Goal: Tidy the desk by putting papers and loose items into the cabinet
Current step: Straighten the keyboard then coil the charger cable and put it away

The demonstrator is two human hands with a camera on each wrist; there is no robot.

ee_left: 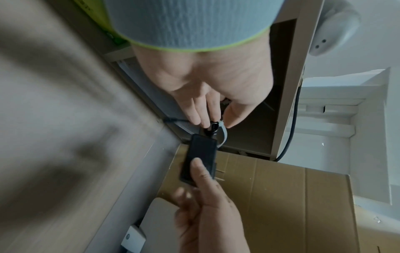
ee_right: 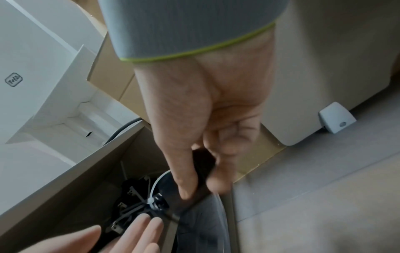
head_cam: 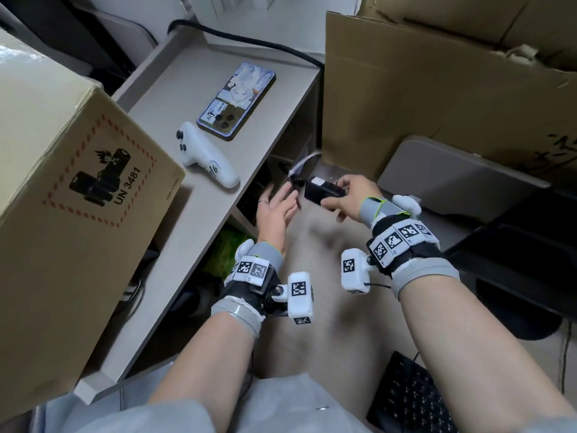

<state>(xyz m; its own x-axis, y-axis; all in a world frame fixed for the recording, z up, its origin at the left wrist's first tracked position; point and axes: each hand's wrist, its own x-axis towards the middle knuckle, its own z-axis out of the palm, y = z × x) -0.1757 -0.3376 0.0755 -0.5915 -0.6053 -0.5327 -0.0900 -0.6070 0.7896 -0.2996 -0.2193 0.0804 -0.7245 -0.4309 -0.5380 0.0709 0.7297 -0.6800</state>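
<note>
1. The right hand [head_cam: 343, 198] grips a black adapter [head_cam: 323, 191] above the floor; the left hand [head_cam: 274, 210] is spread beside it, holding nothing.
2. The table [head_cam: 175, 245] carries a phone [head_cam: 236, 101], a controller [head_cam: 206, 156] and a cardboard box [head_cam: 62, 198].
3. The cabinet [ee_right: 71, 171] holds tangled black plugs [ee_right: 129, 200].

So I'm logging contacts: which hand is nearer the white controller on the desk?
Left. The left hand hovers open just off the desk edge, below and right of the white controller. The right hand is farther right, holding a black adapter.

Matt black plastic adapter [head_cam: 323, 191]; glossy white controller [head_cam: 206, 154]; brown cardboard box [head_cam: 62, 189].
</note>
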